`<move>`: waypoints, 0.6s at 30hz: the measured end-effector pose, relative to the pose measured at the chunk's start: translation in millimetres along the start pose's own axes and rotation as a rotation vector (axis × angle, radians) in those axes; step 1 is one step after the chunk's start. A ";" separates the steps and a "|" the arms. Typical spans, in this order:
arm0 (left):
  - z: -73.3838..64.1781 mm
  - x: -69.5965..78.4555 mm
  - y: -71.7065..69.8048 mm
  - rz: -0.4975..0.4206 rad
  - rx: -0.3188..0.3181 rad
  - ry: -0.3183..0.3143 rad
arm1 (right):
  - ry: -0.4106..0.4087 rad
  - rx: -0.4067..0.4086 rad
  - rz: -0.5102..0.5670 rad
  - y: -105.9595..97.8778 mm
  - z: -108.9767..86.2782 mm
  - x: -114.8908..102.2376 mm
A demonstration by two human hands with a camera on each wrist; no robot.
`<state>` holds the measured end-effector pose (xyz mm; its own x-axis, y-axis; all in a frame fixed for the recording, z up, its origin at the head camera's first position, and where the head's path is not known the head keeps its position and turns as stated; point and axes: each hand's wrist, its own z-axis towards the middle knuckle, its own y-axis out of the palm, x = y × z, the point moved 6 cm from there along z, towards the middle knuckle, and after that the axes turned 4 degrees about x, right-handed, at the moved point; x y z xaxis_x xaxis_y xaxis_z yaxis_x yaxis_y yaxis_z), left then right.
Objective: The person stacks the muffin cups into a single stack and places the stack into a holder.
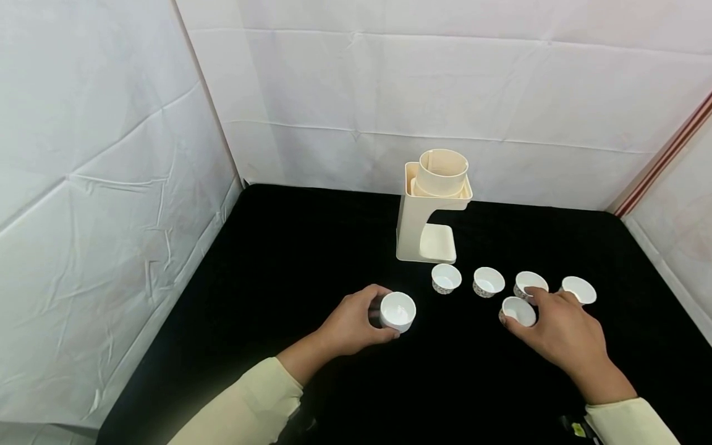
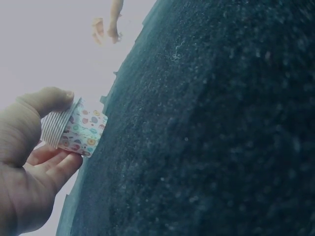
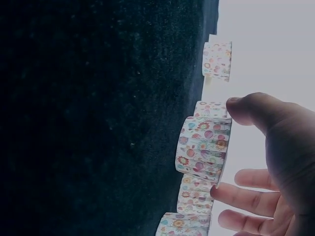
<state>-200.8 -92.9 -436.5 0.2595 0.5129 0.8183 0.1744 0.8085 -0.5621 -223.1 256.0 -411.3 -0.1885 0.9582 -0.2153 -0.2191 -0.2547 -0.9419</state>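
My left hand grips a stack of paper baking cups from the side, thumb and fingers around it. In the left wrist view the stack shows several nested rims and a colourful print. My right hand spreads its thumb and fingers around a single baking cup standing on the black tabletop. In the right wrist view a small gap separates the thumb from that cup, while a fingertip lies close to its rim. Several like cups stand in a row behind it, including one cup at the left end.
A cream-coloured stand with a round open cylinder on top and a low base stands behind the row. White sheeting walls the black table at the back and sides. A small dark object lies by the right sleeve.
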 end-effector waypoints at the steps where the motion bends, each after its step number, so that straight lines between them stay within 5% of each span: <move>1: 0.0 0.0 0.0 -0.002 -0.001 -0.001 | -0.001 0.002 0.003 0.2 -0.1 0.3; 18: -0.3 1.0 0.1 0.014 -0.001 -0.010 | -0.011 0.041 0.033 -3.2 0.4 -1.8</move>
<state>-200.3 -92.4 -435.7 0.2521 0.5270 0.8116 0.1719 0.8010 -0.5735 -222.4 255.1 -407.8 -0.2071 0.9477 -0.2428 -0.2519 -0.2915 -0.9228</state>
